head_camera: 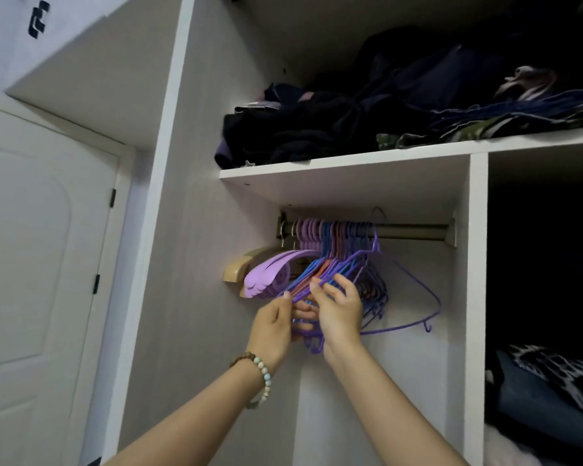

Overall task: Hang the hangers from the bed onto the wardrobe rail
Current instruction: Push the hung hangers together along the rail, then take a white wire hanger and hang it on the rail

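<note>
1 white door (pixel 31 264) fills the left of the frame, shut, with a pale wardrobe side panel (pixel 182 230) rising just to its right. Past that panel, in the middle of the frame, a metal rail (pixel 414 230) runs under a white shelf (pixel 350 166). At the rail's left end hangs 1 beige wooden hanger (pixel 239 267), and just beside it a stack of broad lilac hangers (pixel 270 277). Next comes a tight bunch of thin hangers (pixel 337 260) in blue, pink and purple, hooked on the rail and slanting down toward the lower left. The left hand (pixel 273 327), with a bead bracelet (pixel 265 378) on its wrist, is raised below the bunch, its thumb and curled fingers closed on the hangers' lower bars. The right hand (pixel 339 311) is touching it on the right, fingers curled over a purple bar of the same bunch. 1 purple hanger (pixel 418 287) at the bunch's right end swings out further right, apart from the rest. The right half of the rail is bare. Dark clothes (pixel 317 129) are piled on the shelf above. A white divider (pixel 477 297) closes this section, and folded clothes (pixel 546 398) lie in the dark section at lower right.
</note>
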Demonstrator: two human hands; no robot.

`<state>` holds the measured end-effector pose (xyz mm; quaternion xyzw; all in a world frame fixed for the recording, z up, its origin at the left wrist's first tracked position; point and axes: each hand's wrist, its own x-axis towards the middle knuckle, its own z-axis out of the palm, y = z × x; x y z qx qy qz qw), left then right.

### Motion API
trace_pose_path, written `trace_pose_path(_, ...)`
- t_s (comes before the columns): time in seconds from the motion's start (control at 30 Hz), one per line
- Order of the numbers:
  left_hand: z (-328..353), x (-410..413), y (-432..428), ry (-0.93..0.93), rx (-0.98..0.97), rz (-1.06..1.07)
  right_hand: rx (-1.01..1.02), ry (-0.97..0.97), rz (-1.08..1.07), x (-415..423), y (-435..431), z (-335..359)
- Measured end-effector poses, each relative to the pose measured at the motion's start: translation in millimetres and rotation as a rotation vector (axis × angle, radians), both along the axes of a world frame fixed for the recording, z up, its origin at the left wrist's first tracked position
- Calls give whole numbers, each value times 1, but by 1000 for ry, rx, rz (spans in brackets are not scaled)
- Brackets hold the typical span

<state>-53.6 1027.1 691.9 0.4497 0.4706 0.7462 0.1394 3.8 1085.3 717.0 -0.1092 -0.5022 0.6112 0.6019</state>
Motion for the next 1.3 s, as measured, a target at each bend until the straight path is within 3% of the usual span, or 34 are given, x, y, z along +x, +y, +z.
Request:
trace_pose_path(0.4, 25, 3, 73, 226, -240, 26, -78, -196, -93, 2, 102, 27)
trace_pose_path(0.73, 8, -10, 68, 270, -440, 23, -82, -336, -16, 12, 106, -2)
trace_pose_path(1.03, 11, -31, 4, 242, -364, 60, 259, -396, -353, 4, 44, 1)
trace_pose_path(1.3, -4, -101, -127, 180, -267, 277, 399, -410, -158, -70, -68, -10)
